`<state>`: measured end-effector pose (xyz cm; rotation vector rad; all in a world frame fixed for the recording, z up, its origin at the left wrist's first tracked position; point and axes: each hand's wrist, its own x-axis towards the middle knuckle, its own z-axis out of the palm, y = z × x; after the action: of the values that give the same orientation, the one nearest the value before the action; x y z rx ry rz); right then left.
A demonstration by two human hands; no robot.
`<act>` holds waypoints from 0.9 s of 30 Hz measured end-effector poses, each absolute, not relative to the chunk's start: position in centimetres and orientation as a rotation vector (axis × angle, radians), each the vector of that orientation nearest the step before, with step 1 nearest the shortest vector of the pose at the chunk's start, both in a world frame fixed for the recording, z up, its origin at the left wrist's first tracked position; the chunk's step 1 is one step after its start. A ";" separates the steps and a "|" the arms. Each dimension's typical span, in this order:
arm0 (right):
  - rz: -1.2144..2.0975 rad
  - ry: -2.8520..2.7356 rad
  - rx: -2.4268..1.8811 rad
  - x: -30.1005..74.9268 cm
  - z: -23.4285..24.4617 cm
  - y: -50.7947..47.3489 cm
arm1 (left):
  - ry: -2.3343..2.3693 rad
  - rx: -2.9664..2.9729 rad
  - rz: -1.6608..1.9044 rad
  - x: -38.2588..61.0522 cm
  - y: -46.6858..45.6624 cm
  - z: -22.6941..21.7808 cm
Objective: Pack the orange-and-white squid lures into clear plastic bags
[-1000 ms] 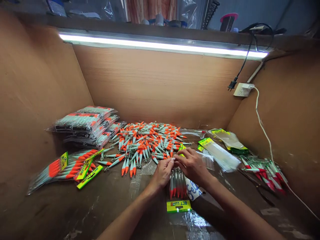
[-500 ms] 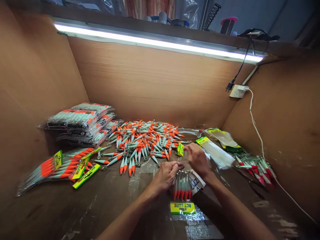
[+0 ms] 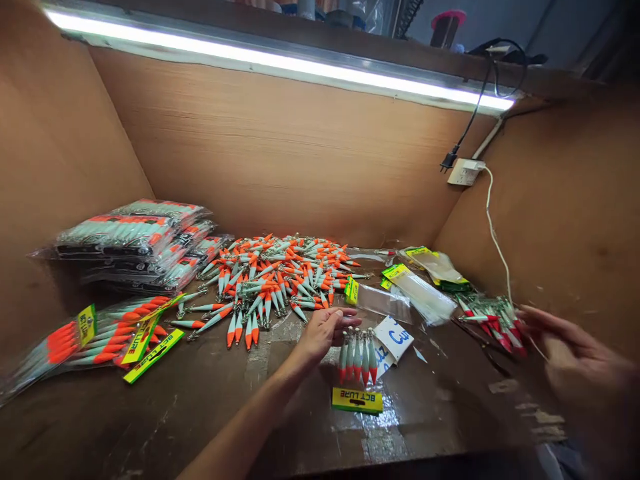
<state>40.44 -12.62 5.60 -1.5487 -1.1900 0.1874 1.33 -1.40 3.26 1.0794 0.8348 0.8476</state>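
Note:
My left hand (image 3: 320, 337) rests just above the hook end of a small clear bag, its fingers loosely stretched and apart from the thumb. In that bag lie several pale squid-jig lures (image 3: 357, 357) with red tips, their hooks toward the back. Its yellow-green header card (image 3: 357, 400) points toward me. My right hand (image 3: 575, 353), smeared by motion, is at the far right with thumb and forefinger apart. It is nearest a small heap of red-and-white lures (image 3: 493, 320), beside the white cord (image 3: 495, 233). Nothing shows between its fingers.
A big heap of orange-and-white lures (image 3: 280, 273) lies at the back. Stacked packs (image 3: 125, 233) and filled header bags (image 3: 110, 333) are on the left. Flat bags (image 3: 420, 293), a single bag (image 3: 383, 303) and a white card (image 3: 394, 339) lie right of centre.
My right hand has left the bag in the middle and swung far right to the red-and-white lures. My left hand has stayed by the bag, its fingers loosened. The view has shifted slightly.

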 end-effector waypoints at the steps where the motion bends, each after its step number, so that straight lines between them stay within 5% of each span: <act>1: 0.265 -1.180 -1.531 38.1 5.8 -11.7 | 0.833 1.092 0.840 1.5 -1.5 3.4; 4: 0.852 -1.516 -1.421 30.9 5.9 -8.0 | 0.823 1.149 0.820 1.7 -1.8 3.7; 8: 1.238 -1.679 -1.193 24.1 4.7 -3.9 | 0.806 1.209 0.808 1.0 -2.4 3.9; 21: 1.227 -1.951 -1.030 18.4 1.5 -0.7 | 1.122 1.618 0.899 -5.0 -2.6 0.9; 27: 0.898 -2.101 -0.984 17.6 0.3 -1.3 | 1.131 1.996 0.884 -6.8 -3.2 1.4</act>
<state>17.61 -1.26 0.34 -0.9844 -2.1013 0.8979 -6.81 -3.21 1.42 1.9958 1.1314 0.8845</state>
